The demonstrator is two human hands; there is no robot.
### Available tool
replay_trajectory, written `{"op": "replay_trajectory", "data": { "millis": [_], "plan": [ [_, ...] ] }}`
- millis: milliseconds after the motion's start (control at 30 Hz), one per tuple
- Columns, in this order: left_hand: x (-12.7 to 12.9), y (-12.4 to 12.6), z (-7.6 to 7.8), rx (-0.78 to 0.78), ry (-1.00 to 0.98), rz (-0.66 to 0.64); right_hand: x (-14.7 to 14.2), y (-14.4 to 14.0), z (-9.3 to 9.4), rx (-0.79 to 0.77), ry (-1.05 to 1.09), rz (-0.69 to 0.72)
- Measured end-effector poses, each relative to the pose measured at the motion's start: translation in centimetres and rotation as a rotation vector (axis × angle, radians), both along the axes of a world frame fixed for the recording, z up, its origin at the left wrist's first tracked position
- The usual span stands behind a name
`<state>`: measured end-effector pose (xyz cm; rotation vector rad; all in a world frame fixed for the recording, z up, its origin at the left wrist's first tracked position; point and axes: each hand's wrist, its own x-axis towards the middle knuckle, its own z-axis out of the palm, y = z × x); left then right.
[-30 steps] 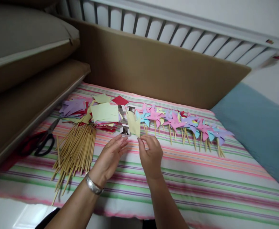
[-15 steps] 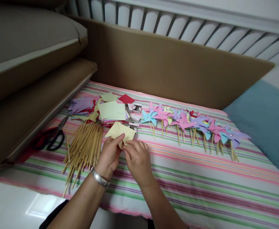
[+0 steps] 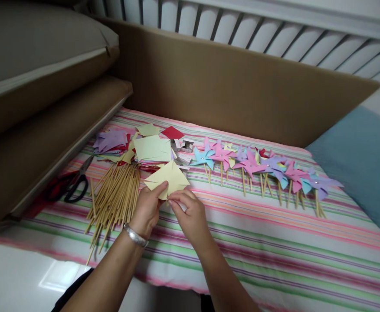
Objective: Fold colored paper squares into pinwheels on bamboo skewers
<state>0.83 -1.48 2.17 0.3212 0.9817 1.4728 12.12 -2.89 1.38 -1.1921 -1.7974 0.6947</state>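
Observation:
Between my hands is a pale yellow square of paper (image 3: 169, 177) with slits cut in from its corners. My left hand (image 3: 147, 206) grips its lower left side, thumb on top and the other fingers mostly hidden beneath. My right hand (image 3: 188, 212) pinches the near corner between thumb and forefinger. Just left of my left hand lies a spread bundle of thin wooden sticks (image 3: 115, 199). Beyond the held paper sits a stack of cut paper squares, topped by a pale green sheet (image 3: 152, 148).
Scissors (image 3: 76, 184) with dark handles lie at the left. Purple and mixed paper pieces (image 3: 110, 142), a red square (image 3: 172, 132) and small open boxes (image 3: 186, 145) are at the back. Finished paper pinwheels (image 3: 250, 164) on sticks line the right. A brown board (image 3: 225, 91) stands behind the striped cloth (image 3: 274, 251).
The yellow paper has turned and now shows more of its flat face. My right hand's fingers have shifted slightly at the near corner, which looked bent up before.

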Motion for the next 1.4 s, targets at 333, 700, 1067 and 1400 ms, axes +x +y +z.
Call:
{"op": "replay_trajectory", "data": {
  "millis": [333,700,1067,1400],
  "plan": [
    [0.8,-0.5,-0.3,-0.021,0.034,-0.119,0.7,0.7,0.2,-0.289,0.277,-0.161],
    [1.0,-0.8,-0.1,-0.063,0.077,-0.148,0.9,1.1,0.8,-0.371,0.335,-0.216],
    [1.2,-0.8,-0.1,-0.027,0.045,-0.166,0.7,1.2,0.6,-0.385,0.369,-0.259],
    [1.4,-1.0,0.5,0.064,0.094,-0.28,0.9,1.5,0.4,-0.395,0.381,-0.294]
  ]
}}
